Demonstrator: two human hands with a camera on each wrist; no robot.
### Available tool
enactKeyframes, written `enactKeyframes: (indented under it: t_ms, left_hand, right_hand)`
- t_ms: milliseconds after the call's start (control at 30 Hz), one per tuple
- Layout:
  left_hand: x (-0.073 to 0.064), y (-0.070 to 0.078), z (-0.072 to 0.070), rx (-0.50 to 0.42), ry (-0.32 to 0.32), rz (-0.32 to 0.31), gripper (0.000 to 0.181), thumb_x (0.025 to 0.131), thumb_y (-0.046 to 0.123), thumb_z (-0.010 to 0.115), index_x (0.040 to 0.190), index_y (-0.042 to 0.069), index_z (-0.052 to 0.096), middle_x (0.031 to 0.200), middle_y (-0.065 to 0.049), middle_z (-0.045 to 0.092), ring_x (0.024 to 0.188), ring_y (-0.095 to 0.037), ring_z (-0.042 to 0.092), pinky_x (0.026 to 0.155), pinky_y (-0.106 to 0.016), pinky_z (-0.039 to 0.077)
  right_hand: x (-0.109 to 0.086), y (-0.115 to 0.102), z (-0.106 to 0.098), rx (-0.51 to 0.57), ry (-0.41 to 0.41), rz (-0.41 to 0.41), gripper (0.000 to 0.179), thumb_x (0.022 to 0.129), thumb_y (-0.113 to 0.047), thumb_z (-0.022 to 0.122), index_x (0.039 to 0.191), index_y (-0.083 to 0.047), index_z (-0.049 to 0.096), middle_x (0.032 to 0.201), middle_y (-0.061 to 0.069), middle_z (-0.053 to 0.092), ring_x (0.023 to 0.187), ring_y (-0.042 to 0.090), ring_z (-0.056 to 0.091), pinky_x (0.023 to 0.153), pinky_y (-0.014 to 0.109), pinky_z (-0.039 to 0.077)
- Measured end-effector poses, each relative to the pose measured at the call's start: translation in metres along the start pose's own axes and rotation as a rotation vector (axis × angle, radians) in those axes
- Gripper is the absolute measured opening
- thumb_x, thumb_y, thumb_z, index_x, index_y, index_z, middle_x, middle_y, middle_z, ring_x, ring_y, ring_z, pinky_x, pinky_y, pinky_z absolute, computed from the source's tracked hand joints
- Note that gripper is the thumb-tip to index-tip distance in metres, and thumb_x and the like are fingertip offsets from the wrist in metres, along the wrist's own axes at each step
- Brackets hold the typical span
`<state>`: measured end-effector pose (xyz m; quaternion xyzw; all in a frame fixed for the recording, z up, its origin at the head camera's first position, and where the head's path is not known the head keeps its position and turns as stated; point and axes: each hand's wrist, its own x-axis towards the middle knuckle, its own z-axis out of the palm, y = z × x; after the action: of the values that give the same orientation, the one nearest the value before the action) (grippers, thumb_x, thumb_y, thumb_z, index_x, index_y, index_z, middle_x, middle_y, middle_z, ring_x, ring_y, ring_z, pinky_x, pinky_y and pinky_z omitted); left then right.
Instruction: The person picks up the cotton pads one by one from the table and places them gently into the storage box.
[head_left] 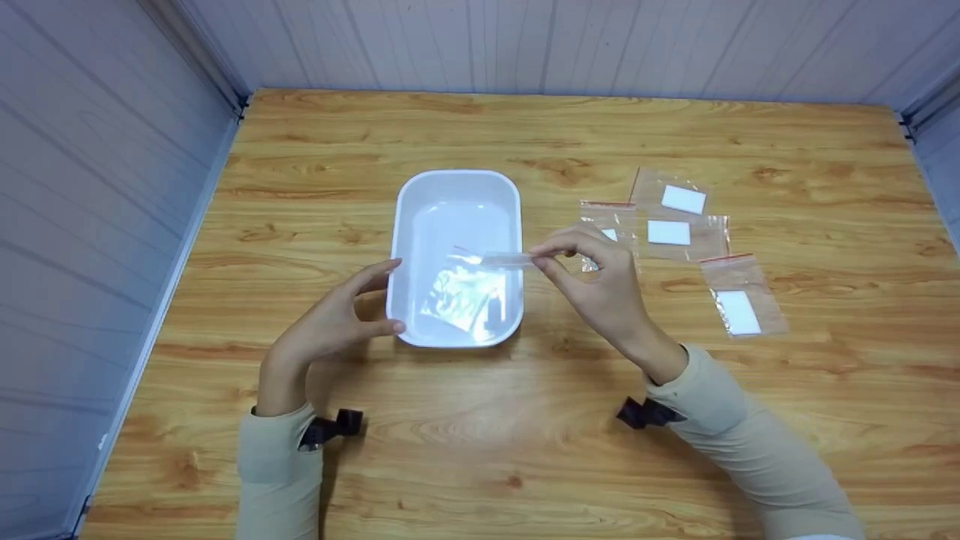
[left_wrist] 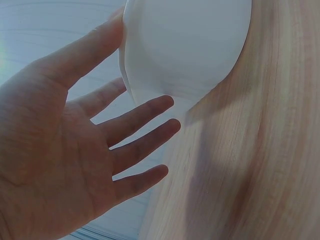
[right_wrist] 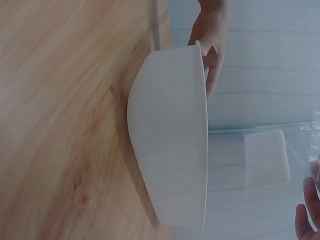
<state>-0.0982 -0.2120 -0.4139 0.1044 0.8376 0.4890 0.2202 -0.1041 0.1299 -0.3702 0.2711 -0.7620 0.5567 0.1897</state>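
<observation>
A white plastic tub [head_left: 455,184] stands on the wooden table. At its left side my left hand [left_wrist: 70,145] touches the rim with thumb and index finger, its other fingers spread and nearly straight. My right hand [head_left: 600,281] pinches a clear zip bag [head_left: 506,259] by one end over the tub's right rim. In the right wrist view this bag holds a white rectangular piece [right_wrist: 267,157]. Inside the tub lies a shiny clear bag [head_left: 454,296]; glare hides its contents.
Several clear zip bags with red seal strips and white pieces lie right of the tub, among them a lone bag [head_left: 739,296] and two overlapping ones at the back [head_left: 675,199]. Pale panel walls [head_left: 510,45] border the table [head_left: 480,465].
</observation>
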Motion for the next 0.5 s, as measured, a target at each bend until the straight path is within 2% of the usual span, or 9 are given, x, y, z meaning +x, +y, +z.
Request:
enactKeyframes:
  t_ms: [233, 500]
  left_hand:
    - [0.0, 0.0, 0.0, 0.007, 0.001, -0.009, 0.086, 0.083, 0.027, 0.082, 0.155, 0.026, 0.034, 0.151, -0.015, 0.041, 0.141, -0.033, 0.034, 0.115, -0.057, 0.02]
    - [0.0, -0.001, -0.001, 0.024, 0.0, 0.018, 0.087, 0.083, 0.027, 0.082, 0.155, 0.024, 0.034, 0.15, -0.015, 0.042, 0.14, -0.033, 0.035, 0.115, -0.057, 0.02]
  right_hand:
    - [0.005, 0.001, 0.019, 0.038, -0.044, -0.023, 0.005, 0.088, -0.001, 0.074, 0.093, -0.004, 0.074, 0.091, 0.005, 0.072, 0.084, 0.016, 0.063, 0.076, 0.028, 0.046]
    - [0.008, 0.01, 0.038, 0.053, -0.056, -0.016, 0.008, 0.087, 0.0, 0.074, 0.092, -0.007, 0.073, 0.089, 0.005, 0.072, 0.085, 0.015, 0.062, 0.076, 0.033, 0.044]
